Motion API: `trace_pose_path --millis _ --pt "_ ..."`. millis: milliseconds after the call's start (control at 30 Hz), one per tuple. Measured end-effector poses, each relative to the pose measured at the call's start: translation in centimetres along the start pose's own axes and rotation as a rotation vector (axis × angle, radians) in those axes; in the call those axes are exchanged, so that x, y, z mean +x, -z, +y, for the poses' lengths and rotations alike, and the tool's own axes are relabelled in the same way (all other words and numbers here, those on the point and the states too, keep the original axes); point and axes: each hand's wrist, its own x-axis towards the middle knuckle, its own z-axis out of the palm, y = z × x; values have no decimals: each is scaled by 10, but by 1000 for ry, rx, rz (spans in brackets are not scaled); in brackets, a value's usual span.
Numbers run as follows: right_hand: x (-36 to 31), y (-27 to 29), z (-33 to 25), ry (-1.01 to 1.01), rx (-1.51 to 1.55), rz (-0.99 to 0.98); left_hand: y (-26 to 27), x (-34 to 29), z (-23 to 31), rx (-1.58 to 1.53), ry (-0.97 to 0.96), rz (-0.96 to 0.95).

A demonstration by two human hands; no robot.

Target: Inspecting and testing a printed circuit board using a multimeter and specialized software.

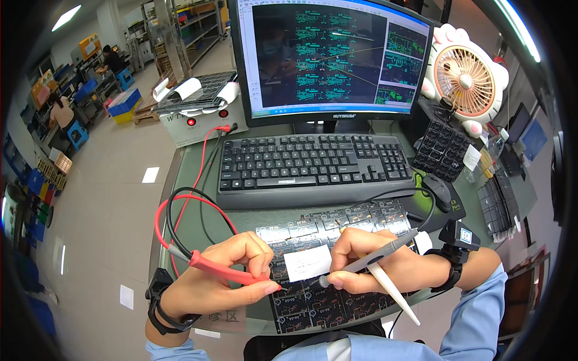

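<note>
My left hand (232, 271) is closed around a red test probe (220, 268), its tip pointing at a black printed circuit board panel (355, 304). A red lead loops back from the probe. Closed as well, my right hand (376, 262) grips a grey pen-shaped probe (385, 249) with a dark cable at its upper end. A white pointed stick (394, 292) also lies in that hand. Both probe tips are close together over the panel; whether they touch it I cannot tell. A white paper slip (307, 263) with handwriting rests on the panel between my hands.
Beyond the panel are a black keyboard (313, 162), a mouse (436, 191) and a monitor (331, 60) showing a board layout. A white box (201, 126) with a lit red light feeds the leads. A fan (463, 81) and more circuit boards (442, 150) stand at right.
</note>
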Motion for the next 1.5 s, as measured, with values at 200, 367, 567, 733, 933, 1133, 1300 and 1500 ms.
trace_pose_path --millis 200,367,567,733,933,1133,1300,1500 --pt "0 0 1 -2 -2 -8 0 0 0 13 9 -6" --pt "0 0 0 1 -4 -1 1 0 0 31 -7 -13" --pt "1 0 -1 -10 -9 -4 -3 -2 0 -91 61 47" --pt "0 2 2 -46 93 53 2 -3 5 -113 70 15" --pt "30 15 -33 -49 44 11 0 7 43 -304 243 -27" --pt "33 18 -36 17 -27 -61 4 0 24 -432 282 -87" --pt "6 31 -4 -55 -178 -180 23 -22 -19 -624 393 130" --pt "-5 32 -4 23 -75 -101 -10 -13 -32 -466 608 52"
